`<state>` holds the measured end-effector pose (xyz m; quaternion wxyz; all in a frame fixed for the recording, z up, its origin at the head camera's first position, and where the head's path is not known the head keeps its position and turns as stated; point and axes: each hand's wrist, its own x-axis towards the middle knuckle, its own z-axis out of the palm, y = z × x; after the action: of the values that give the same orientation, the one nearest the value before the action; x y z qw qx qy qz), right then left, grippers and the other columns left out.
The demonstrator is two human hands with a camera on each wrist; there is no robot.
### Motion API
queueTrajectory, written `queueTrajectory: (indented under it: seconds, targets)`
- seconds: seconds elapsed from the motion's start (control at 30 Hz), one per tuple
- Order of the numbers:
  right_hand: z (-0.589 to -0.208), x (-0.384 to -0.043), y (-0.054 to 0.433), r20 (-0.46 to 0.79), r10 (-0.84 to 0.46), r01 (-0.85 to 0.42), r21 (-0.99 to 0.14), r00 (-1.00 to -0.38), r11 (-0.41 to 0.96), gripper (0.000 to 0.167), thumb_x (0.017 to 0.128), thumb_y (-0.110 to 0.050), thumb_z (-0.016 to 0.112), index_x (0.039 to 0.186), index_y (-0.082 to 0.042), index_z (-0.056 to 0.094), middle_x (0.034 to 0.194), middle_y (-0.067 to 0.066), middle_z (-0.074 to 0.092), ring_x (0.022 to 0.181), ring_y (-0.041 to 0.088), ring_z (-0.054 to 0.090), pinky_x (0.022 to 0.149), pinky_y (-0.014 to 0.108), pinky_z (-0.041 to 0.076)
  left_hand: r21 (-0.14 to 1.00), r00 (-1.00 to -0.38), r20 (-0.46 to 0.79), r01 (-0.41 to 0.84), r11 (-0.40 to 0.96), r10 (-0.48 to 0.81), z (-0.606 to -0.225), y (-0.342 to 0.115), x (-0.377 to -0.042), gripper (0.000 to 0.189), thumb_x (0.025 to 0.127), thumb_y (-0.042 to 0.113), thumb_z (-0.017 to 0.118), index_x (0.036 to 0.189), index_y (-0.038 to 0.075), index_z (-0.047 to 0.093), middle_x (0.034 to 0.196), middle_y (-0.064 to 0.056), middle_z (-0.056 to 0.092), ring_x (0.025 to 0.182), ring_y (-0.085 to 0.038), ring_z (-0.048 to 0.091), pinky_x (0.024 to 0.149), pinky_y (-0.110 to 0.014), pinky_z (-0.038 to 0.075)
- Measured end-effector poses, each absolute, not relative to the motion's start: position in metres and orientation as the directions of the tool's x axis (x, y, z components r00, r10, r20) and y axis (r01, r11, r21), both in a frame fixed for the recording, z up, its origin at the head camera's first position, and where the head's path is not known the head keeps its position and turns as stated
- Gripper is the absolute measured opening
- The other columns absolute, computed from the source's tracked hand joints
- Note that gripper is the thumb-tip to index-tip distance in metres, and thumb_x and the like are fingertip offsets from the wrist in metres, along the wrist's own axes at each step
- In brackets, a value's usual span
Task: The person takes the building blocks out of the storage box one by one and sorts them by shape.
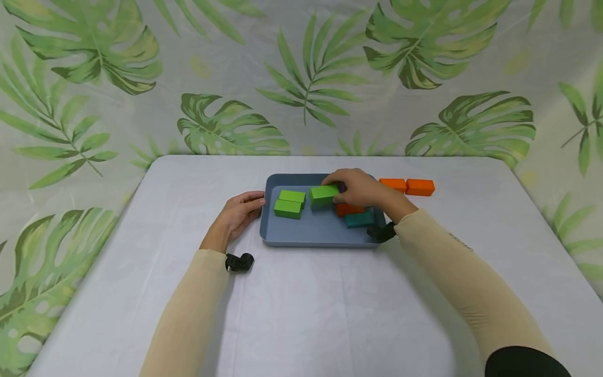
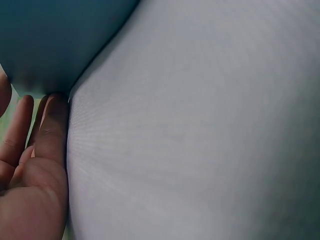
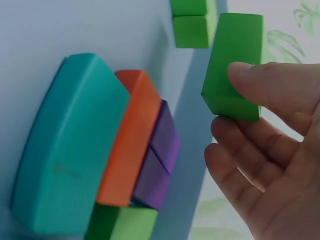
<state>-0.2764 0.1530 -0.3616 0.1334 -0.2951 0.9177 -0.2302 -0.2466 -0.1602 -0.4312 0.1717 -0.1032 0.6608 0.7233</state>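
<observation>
My right hand (image 1: 359, 188) pinches a green block (image 1: 323, 197) between thumb and fingers, over the blue-grey tray (image 1: 315, 236). In the right wrist view the held green block (image 3: 235, 65) has the thumb across one face. My left hand (image 1: 239, 213) is at the tray's left side, its fingertips right at the outer wall. Two green blocks (image 1: 288, 209) lie side by side in the tray's left part. Under my right hand are a teal block (image 1: 359, 219) and an orange-red block (image 1: 348, 209). Small purple blocks (image 3: 154, 172) and another green block (image 3: 134, 223) sit close beside them.
Beyond the tray's right side, two orange blocks (image 1: 420, 187) lie end to end on the white-covered table (image 1: 301, 303). A leaf-patterned cloth (image 1: 325, 78) hangs behind the table's far edge. Each wrist wears a small black camera (image 1: 239, 262).
</observation>
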Motion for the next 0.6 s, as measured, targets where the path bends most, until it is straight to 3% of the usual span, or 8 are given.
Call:
queueTrajectory:
  seconds: [0.13,0.43,0.6]
  targets:
    - [-0.356,-0.274,0.16,-0.078,-0.602,-0.486,-0.511,-0.795,0.709,0.043,0.09,-0.007,0.071,0.131,-0.01,0.063,0.132,0.013,0.062,0.107,0.03,0.06,0.098,0.047,0.052,0.919,-0.918,-0.381,-0.389,-0.064,0.11,-0.43,-0.161,-0.246,0.047,0.099,0.009,0.058,0.144,0.002,0.047,0.145,-0.012,0.05,0.12,-0.011,0.056,0.117,-0.032,0.041]
    - [-0.352,-0.273,0.169,-0.084,-0.588,-0.477,-0.499,-0.804,0.723,0.042,0.09,-0.008,0.069,0.132,-0.011,0.062,0.134,0.013,0.061,0.108,0.03,0.058,0.098,0.046,0.051,0.918,-0.917,-0.384,-0.392,-0.057,0.11,-0.43,-0.161,-0.246,0.047,0.099,0.01,0.059,0.144,0.002,0.048,0.14,-0.009,0.052,0.116,-0.008,0.056,0.116,-0.031,0.041]
    - [-0.348,-0.272,0.17,-0.072,-0.595,-0.487,-0.5,-0.801,0.716,0.042,0.09,-0.007,0.069,0.132,-0.009,0.062,0.134,0.014,0.061,0.108,0.031,0.059,0.098,0.047,0.051,0.919,-0.917,-0.381,-0.389,-0.059,0.114,-0.431,-0.16,-0.247,0.047,0.1,0.009,0.058,0.144,0.002,0.047,0.145,-0.012,0.05,0.122,-0.012,0.055,0.118,-0.033,0.04]
